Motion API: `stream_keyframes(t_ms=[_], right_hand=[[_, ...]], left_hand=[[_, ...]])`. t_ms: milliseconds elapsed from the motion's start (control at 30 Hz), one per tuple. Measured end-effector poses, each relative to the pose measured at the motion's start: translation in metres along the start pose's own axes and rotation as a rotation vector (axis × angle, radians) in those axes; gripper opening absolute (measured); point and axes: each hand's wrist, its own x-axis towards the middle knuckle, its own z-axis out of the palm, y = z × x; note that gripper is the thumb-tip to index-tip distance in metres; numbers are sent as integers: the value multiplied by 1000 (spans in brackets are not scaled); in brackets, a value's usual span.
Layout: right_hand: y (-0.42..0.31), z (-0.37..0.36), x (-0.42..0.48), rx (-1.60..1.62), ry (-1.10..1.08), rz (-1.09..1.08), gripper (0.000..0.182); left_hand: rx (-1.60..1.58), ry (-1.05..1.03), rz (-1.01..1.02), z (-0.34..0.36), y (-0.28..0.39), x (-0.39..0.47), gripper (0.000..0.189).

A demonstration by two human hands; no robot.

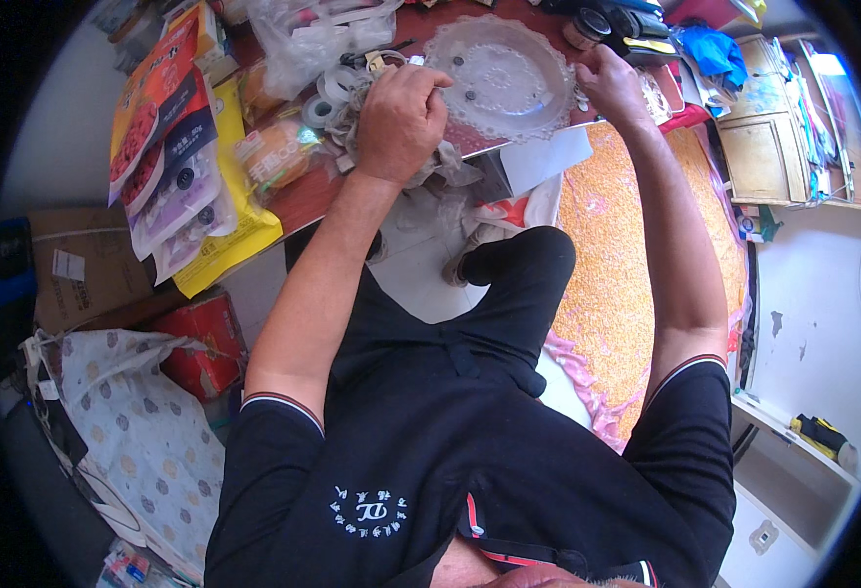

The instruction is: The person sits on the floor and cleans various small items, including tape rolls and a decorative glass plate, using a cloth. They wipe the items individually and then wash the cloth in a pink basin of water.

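Observation:
A clear oval plastic tray (pixel 511 62) with a lace-like scalloped rim lies on the dark red tabletop (pixel 294 200). Two small dark round pieces (pixel 470 95) are in its left part. My left hand (pixel 403 121) is left of the tray, fingers curled, over a heap of clear plastic and cord. White tape rolls (pixel 320 110) lie just beside it. What its fingers grip, if anything, is hidden. At the tray's right rim, my right hand (pixel 610 84) has bent fingers, their tips by the edge. A small round jar (pixel 587 28) stands just beyond them.
Food packets (pixel 170 147) and wrapped bread (pixel 276 158) crowd the table's left side. A clear plastic bag (pixel 291 44) lies behind. Below the table's right edge, yellow corn kernels (pixel 607 272) are spread on a pink sheet. A white box (pixel 530 165) sits under the front edge.

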Motion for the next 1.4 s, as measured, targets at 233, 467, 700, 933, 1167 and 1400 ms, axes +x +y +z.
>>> stream_keyframes(t_ms=[233, 467, 700, 933, 1167, 1400], right_hand=[[-82, 51, 3, 20, -75, -239, 27], [-116, 82, 11, 4, -68, -321, 22], [-109, 90, 17, -59, 49, -372, 18], [-100, 65, -6, 23, -62, -324, 14], [-97, 63, -21, 109, -78, -385, 13], [-105, 66, -20, 35, -165, -389, 14]], left_hand=[[-21, -2, -6, -1, -1, 1, 13], [-32, 11, 5, -1, -3, 0, 14], [-41, 9, -1, 0, -2, -1, 15], [-37, 17, -1, -1, -2, -1, 15], [-36, 6, -3, 1, -1, 0, 16], [-8, -9, -4, 1, -4, -1, 17]])
